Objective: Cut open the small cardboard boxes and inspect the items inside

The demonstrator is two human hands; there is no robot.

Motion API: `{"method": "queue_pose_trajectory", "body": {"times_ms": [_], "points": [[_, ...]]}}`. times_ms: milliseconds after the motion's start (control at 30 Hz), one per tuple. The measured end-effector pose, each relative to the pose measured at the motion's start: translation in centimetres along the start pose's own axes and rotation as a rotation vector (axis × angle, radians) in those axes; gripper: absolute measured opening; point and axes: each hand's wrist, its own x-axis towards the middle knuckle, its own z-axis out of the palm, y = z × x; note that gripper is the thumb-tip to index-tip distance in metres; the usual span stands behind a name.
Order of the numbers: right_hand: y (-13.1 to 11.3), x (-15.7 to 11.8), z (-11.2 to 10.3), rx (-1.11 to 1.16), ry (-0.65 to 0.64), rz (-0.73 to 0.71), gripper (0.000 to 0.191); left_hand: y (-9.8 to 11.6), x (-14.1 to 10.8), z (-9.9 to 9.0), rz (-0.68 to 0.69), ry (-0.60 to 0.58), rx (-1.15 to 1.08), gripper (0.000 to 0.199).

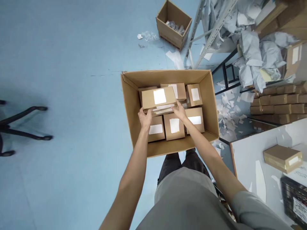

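Between my two hands is a brown cardboard box (147, 98) with a white label on top and pale tape along its near side. My left hand (145, 118) grips its near left corner, and my right hand (179, 111) grips its near right corner. It is inside a large open carton (170, 149), above other small boxes. Nearer me in the carton lie a labelled box (168, 127), another at its left (157, 136) and one at its right (200, 127), partly behind my right forearm. A small box (190, 95) sits at the far right inside.
A smaller open carton (169, 35) with clear plastic inside stands beyond, beside a metal rack (216, 30). Grey mailing bags (250, 51) and stacked boxes (275, 99) are at right. A table (247, 156) holds a taped box (283, 153). Black chair legs (26, 121) stand at left.
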Motion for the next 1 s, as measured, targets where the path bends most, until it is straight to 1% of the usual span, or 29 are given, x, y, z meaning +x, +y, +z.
{"method": "queue_pose_trajectory", "body": {"times_ms": [33, 100, 200, 267, 333, 433, 500, 567, 667, 767, 867, 933, 1000], "points": [[-0.1, -1.5, -1.1, 0.037, 0.036, -0.008, 0.078, 1.1, -1.7, 0.2, -0.004, 0.045, -0.006, 0.056], [0.0, -4.9, -3.7, 0.136, 0.122, -0.003, 0.08, 3.6, -5.3, 0.9, 0.059, 0.074, -0.012, 0.049], [0.7, -10.8, -8.5, 0.28, 0.29, 0.016, 0.081, 8.0, -10.7, 3.0, 0.241, 0.035, -0.018, 0.038], [1.5, -15.2, -12.3, 0.373, 0.367, 0.006, 0.081, 10.9, -14.2, 5.3, 0.353, -0.015, -0.033, 0.038], [2.7, -19.7, -16.4, 0.472, 0.471, -0.018, 0.08, 13.7, -17.9, 8.5, 0.465, -0.09, -0.038, 0.042], [5.0, -26.4, -22.0, 0.59, 0.629, -0.04, 0.072, 17.5, -24.1, 14.4, 0.65, -0.257, 0.006, 0.042], [7.0, -30.1, -24.6, 0.675, 0.715, 0.001, 0.067, 19.6, -28.8, 18.7, 0.773, -0.37, 0.058, 0.04], [9.1, -33.0, -26.1, 0.797, 0.806, 0.05, 0.065, 21.1, -33.7, 23.0, 0.88, -0.47, 0.132, 0.042], [12.1, -35.6, -27.4, 0.994, 0.987, 0.078, 0.067, 22.1, -40.6, 28.9, 1.016, -0.608, 0.248, 0.045], [15.0, -38.1, -29.1, 1.094, 1.117, 0.095, 0.07, 21.7, -46.3, 34.3, 1.15, -0.757, 0.34, 0.04], [17.7, -41.6, -31.2, 1.203, 1.209, 0.148, 0.064, 20.0, -50.8, 39.5, 1.284, -0.957, 0.448, 0.042], [19.3, -44.0, -32.3, 1.298, 1.231, 0.167, 0.054, 18.2, -53.5, 43.2, 1.354, -1.097, 0.54, 0.049], [20.5, -45.8, -32.9, 1.368, 1.244, 0.153, 0.043, 16.1, -56.1, 46.8, 1.396, -1.219, 0.657, 0.056]]}}
